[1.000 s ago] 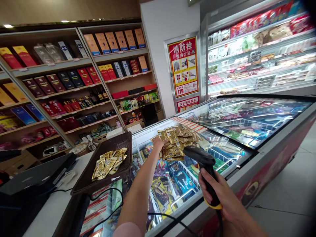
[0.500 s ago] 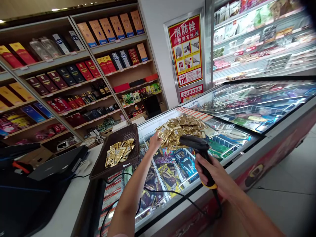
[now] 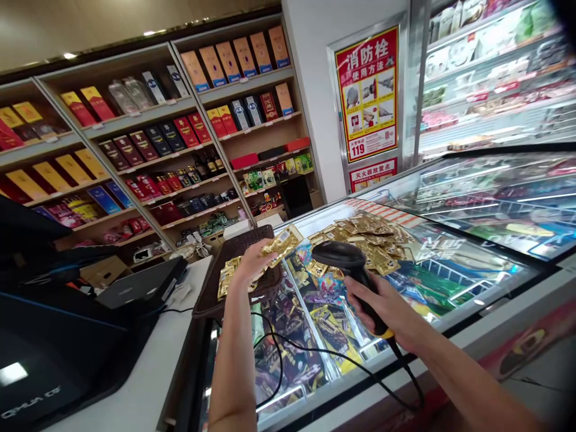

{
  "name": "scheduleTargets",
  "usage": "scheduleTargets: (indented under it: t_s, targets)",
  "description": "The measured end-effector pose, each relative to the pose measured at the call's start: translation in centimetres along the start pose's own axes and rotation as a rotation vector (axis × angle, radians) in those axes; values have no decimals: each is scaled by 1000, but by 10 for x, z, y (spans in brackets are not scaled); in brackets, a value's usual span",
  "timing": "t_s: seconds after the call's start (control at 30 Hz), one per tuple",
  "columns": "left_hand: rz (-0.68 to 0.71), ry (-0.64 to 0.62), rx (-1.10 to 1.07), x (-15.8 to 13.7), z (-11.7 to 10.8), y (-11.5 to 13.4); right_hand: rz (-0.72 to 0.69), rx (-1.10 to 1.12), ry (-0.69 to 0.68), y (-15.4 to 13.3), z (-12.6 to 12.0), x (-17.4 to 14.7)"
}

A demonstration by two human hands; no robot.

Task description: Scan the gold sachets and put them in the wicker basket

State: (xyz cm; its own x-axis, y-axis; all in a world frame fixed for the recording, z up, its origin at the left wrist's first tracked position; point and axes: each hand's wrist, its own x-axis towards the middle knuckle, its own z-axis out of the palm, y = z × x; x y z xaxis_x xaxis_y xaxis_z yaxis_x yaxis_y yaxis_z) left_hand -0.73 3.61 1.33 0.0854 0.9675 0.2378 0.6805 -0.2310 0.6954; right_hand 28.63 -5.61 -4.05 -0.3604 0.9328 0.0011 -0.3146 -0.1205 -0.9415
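Note:
My left hand [image 3: 252, 262] is closed on a gold foil packet [image 3: 285, 243], held over the right side of a dark brown woven basket [image 3: 204, 304]. More gold packets [image 3: 227, 277] lie inside that basket, partly hidden by my hand. In my right hand [image 3: 382, 303] is a black barcode scanner [image 3: 344, 258], its head pointing left toward the held packet. A heap of gold packets [image 3: 378, 237] rests on the freezer's glass top, behind the scanner. From the scanner's handle a black cable [image 3: 333, 349] loops across the glass to the left.
Under the glass of the chest freezer [image 3: 504, 297] sit wire baskets of wrapped goods. A white counter [image 3: 148, 354] with a black screen device [image 3: 54, 360] stands at left. Shelves of boxes [image 3: 157, 141] line the back wall, beside a red poster [image 3: 368, 96].
My left hand has moved left from the heap to above the basket, carrying a gold packet. The scanner has turned somewhat toward it. The whole view has shifted to the left.

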Motion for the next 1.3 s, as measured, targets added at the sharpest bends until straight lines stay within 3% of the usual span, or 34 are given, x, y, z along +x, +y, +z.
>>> scheduleTargets:
  t_s: [0.27, 0.47, 0.7, 1.07, 1.2, 1.3]
  targets:
    - [1, 68, 23, 6, -34, -27, -190, -145, -110, -23, 21, 60]
    - [-19, 77, 7, 11, -45, -45, -232, -96, -118, -13, 30, 100]
    - [-13, 84, 91, 13, -40, -48, -114, -55, -200, 17, 24, 101]
    - [-71, 57, 163, 19, -28, -50, -85, -9, -272, 18, 17, 97]
    - [-189, 105, 247, 21, -45, -70, -68, 62, -256, 12, 5, 104]
    - [-381, 184, 439, 23, -56, -88, -80, 137, -195, 2, -11, 113]
